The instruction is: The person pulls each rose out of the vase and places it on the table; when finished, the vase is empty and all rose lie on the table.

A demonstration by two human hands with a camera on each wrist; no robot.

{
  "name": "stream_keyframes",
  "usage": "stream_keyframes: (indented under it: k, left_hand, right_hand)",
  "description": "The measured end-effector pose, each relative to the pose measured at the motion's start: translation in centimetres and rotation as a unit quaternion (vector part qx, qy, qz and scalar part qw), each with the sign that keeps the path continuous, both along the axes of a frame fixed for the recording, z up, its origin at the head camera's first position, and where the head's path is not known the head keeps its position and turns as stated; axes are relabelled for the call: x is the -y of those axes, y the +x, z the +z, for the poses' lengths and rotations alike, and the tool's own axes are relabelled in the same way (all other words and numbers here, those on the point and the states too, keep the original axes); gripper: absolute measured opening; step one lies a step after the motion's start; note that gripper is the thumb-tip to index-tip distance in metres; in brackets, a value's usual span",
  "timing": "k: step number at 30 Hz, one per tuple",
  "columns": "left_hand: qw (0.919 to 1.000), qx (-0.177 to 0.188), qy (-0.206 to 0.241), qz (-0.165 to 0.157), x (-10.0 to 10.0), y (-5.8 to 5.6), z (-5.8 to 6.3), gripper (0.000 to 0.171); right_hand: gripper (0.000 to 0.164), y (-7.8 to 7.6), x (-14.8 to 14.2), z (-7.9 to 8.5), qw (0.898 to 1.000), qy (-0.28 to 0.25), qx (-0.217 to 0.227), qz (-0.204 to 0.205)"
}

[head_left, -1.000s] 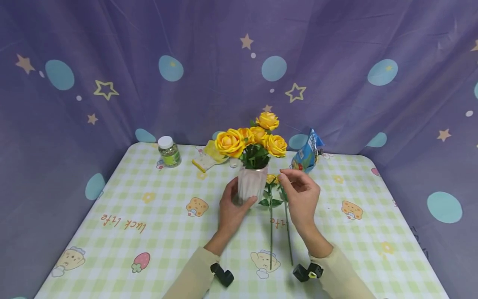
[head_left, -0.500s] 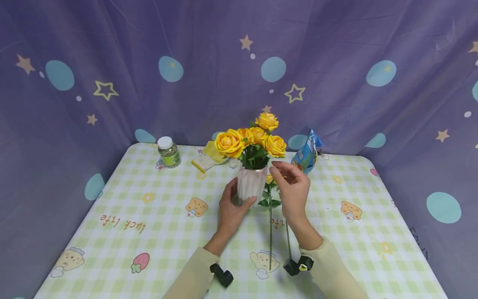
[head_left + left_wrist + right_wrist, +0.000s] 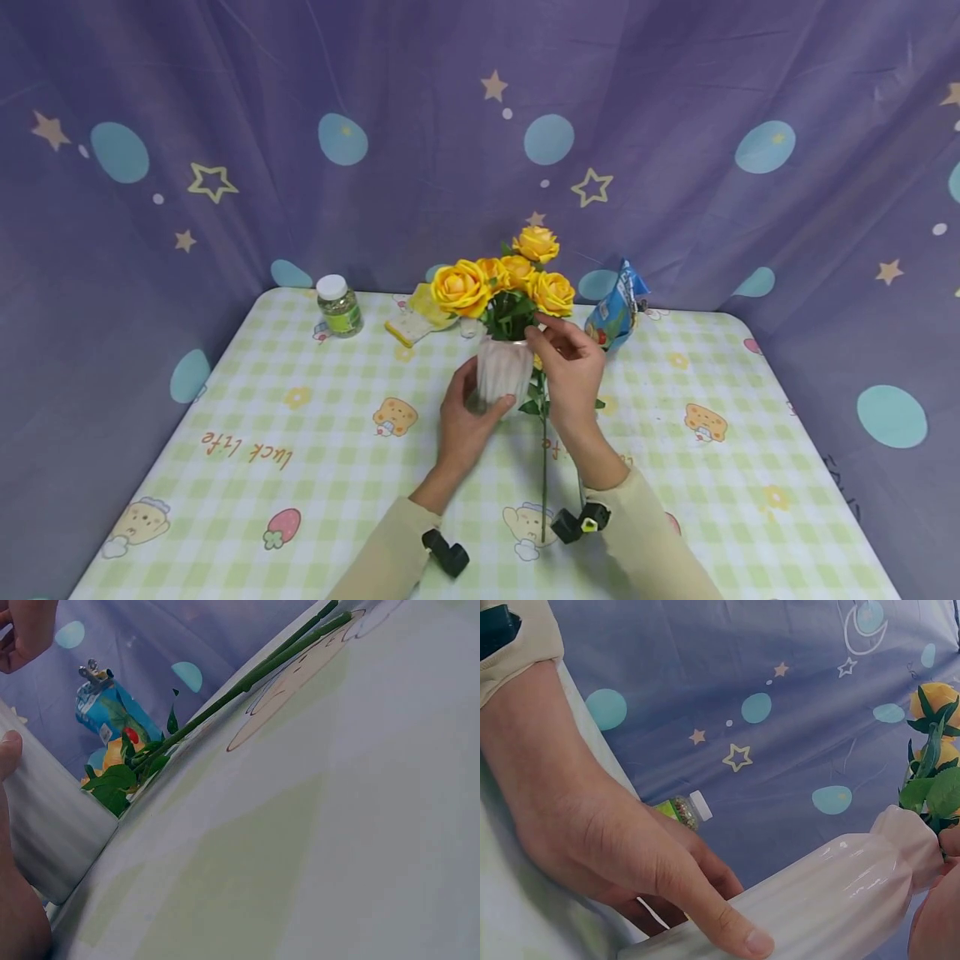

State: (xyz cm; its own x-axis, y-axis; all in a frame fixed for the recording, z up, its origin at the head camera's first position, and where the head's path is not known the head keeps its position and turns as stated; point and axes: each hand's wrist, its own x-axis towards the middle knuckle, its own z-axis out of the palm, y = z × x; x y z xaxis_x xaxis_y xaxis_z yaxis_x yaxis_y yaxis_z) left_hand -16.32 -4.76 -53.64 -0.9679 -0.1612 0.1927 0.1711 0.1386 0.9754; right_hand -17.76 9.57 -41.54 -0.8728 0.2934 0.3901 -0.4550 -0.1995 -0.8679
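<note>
1. The pale vase (image 3: 502, 371), frame centre, could be toppled by top-heavy roses (image 3: 461, 287) if the left hand (image 3: 468, 417), curled round it, is loosened.
2. Beside its rim the right hand (image 3: 576, 371) is seen; whether a stem is pinched cannot be told.
3. Counted: one vase, five visible roses inside, two loose stems (image 3: 544, 475), one jar (image 3: 340, 308), one bag (image 3: 615, 310), one yellow-and-white item (image 3: 431, 307).

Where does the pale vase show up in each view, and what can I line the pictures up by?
Head: the vase stands just right of centre, below the yellow roses.
Left wrist: the vase leans in at the left edge, partly cut off.
Right wrist: the vase slants from the bottom middle up toward the right edge.
Shared landmark: the left hand, gripping the vase in all three.
</note>
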Motion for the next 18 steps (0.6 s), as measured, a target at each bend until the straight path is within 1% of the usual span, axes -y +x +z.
stream_keyframes:
  k: [5, 11, 18]
  left_hand:
    - [1.0, -0.002, 0.0, 0.003, -0.03, -0.01, -0.03, 0.081]
    - [1.0, -0.003, -0.004, 0.006, -0.06, -0.07, 0.01, 0.08]
    - [1.0, -0.004, -0.004, 0.008, -0.08, -0.07, 0.05, 0.081]
  right_hand:
    - [0.022, -0.23, 0.25, 0.15, 1.0, -0.005, 0.002, -0.001]
    - [0.017, -0.35, 0.44, 0.49, 1.0, 0.005, 0.019, -0.011]
    - [0.012, -0.56, 0.54, 0.61, 0.999, -0.002, 0.034, -0.013]
